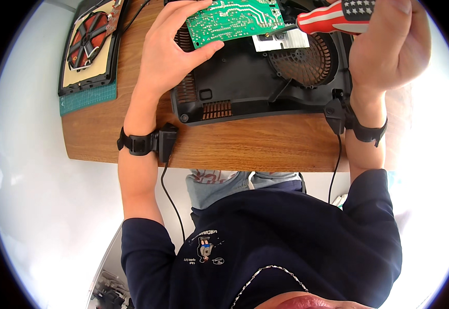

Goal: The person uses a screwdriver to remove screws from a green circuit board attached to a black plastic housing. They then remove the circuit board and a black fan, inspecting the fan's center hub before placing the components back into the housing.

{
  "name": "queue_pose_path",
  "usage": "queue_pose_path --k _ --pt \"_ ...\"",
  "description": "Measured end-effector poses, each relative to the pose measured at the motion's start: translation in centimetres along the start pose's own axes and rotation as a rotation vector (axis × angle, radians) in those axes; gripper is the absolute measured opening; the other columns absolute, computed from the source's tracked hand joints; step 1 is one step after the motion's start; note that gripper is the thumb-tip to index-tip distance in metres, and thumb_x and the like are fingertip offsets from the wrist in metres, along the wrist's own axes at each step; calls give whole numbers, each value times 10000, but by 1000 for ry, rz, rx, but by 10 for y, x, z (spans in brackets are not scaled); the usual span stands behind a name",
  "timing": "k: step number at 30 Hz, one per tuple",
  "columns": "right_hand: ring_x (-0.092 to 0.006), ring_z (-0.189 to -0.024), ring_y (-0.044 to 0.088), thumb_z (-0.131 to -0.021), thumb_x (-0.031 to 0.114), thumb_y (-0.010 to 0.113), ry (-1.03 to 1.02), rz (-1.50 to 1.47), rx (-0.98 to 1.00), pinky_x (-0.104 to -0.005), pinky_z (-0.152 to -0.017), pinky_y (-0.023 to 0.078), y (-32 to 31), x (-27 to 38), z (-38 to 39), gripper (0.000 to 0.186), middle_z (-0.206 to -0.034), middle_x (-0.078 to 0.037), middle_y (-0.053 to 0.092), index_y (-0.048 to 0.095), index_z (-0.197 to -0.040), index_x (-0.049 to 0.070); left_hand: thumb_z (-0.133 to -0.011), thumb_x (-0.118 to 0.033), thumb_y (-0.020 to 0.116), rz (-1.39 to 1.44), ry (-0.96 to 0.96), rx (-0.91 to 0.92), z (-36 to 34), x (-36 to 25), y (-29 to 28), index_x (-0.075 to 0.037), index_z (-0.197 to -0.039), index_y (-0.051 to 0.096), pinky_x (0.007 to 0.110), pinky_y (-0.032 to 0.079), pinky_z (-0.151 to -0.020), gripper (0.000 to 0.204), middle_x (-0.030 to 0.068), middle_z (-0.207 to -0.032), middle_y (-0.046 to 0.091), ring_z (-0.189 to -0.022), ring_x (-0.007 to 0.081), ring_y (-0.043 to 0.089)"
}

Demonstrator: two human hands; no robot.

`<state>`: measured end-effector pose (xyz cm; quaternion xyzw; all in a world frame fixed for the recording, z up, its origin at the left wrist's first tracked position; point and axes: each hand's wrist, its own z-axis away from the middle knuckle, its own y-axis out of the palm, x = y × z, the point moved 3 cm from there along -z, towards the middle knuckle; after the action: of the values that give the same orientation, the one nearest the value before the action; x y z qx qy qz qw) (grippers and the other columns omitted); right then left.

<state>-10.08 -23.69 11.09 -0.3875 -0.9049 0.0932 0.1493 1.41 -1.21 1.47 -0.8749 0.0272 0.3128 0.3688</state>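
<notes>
My left hand (pixel 168 57) grips a green circuit board (pixel 234 23) by its left side, thumb at the lower edge and fingers at the upper one. The board's soldered face is turned up. A silvery metal heat sink (pixel 294 42) sits at its lower right edge. My right hand (pixel 389 54) is closed round a screwdriver (pixel 321 19) with a red, white and black handle patterned with stars. Its shaft points left, toward the heat sink and board edge; whether the tip touches a screw I cannot tell. Beneath lies a black plastic housing (pixel 234 80) with a round vent grille (pixel 312 64).
On the wooden table (pixel 245 141), at the far left, a black-framed panel (pixel 70 82) holding a round red-and-black coil (pixel 88 41) rests on a green cutting mat (pixel 93 99). A black cable (pixel 134 19) runs beside it. Each wrist wears a strapped device with a cable hanging down.
</notes>
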Motion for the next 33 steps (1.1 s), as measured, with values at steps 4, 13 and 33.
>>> queue_pose_path --k 4,13,33 --pt "-129 -668 574 -1122 248 419 33 -70 -45 -246 -648 491 8 -2 4 319 -809 -90 603 537 -958 2 -730 -144 876 8 -1 3 0 -1 0 -1 -1310 620 405 494 -984 650 168 -1240 609 -1141 335 607" --pt "-128 -662 570 -1126 257 416 70 -168 9 -245 -640 486 2 -7 1 333 -803 -93 603 540 -959 -3 -739 -152 875 1 -15 7 0 -1 -1 -3 -1309 623 404 498 -982 641 163 -1239 609 -1138 330 610" --pt "-127 -653 567 -1133 266 388 43 -33 46 -240 -640 485 5 1 -1 344 -795 -93 605 537 -960 9 -753 -172 876 -18 -38 19 1 -1 -1 -11 -1314 626 405 498 -990 635 156 -1251 609 -1156 323 608"
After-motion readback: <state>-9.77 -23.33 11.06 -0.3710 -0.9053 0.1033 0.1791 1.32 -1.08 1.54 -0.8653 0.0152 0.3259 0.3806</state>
